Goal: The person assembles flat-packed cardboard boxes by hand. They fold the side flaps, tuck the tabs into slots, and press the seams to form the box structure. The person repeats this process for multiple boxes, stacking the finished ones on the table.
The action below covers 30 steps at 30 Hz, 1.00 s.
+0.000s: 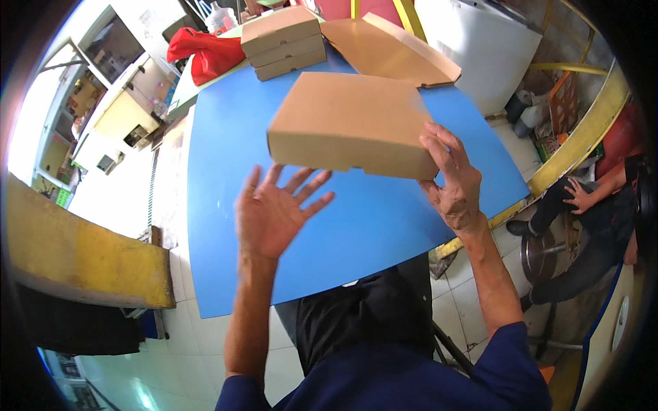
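A flat, closed brown cardboard box is held up over the blue table, tilted a little. My right hand grips its right end, with fingers on the upper side and the thumb underneath. Below the box's left front edge is my left hand, palm up and fingers spread, holding nothing. The tips of its fingers come close to the box's lower edge; whether they touch it I cannot tell.
At the far edge stands a stack of closed cardboard boxes beside a red bag. An unfolded cardboard sheet lies to their right. A yellow beam runs along the right, where another person's hand shows.
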{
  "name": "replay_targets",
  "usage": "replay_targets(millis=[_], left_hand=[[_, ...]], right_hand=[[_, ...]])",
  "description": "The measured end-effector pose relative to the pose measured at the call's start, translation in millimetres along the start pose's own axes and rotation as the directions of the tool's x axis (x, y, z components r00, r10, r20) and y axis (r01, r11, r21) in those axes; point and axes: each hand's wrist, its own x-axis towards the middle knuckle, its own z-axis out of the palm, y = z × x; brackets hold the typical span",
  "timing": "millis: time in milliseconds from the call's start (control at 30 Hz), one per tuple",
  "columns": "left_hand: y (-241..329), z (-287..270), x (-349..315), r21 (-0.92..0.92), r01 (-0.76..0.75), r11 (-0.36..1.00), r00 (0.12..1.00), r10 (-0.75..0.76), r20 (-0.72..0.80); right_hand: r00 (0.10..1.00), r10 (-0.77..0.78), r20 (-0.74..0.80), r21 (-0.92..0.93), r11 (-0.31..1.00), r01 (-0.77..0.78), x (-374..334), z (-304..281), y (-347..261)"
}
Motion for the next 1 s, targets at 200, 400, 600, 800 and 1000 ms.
replay_targets(millis=[200,400,600,800,1000], left_hand=[[7.1,8.7,44.6,0.597,0.053,0.8,0.941,0.16,-0.298],[-22.8,18.3,96.6,0.706,-0.187,0.683,0.89,0.421,-0.172],[2.9,-15.4,137.3,0.728,-0.368,0.578,0.861,0.508,0.031],[1.7,-89.8,170.4,0.995,-0.081,0.063,0.872,0.487,0.04],[-6.3,-87.0,168.1,0.987,-0.044,-0.155,0.883,0.457,0.111]], right_hand=[[0.994,-0.08,0.081,-0.094,0.992,0.087,3.1,12.6,18.8],[0.973,-0.197,0.124,-0.483,0.844,0.232,43.5,43.9,7.9],[0.931,-0.363,0.029,-0.387,0.855,0.345,120.9,64.7,52.9],[0.867,-0.498,-0.036,-0.392,0.805,0.446,230.4,125.0,72.6],[0.88,-0.475,-0.019,-0.484,0.775,0.408,319.7,233.6,98.3]])
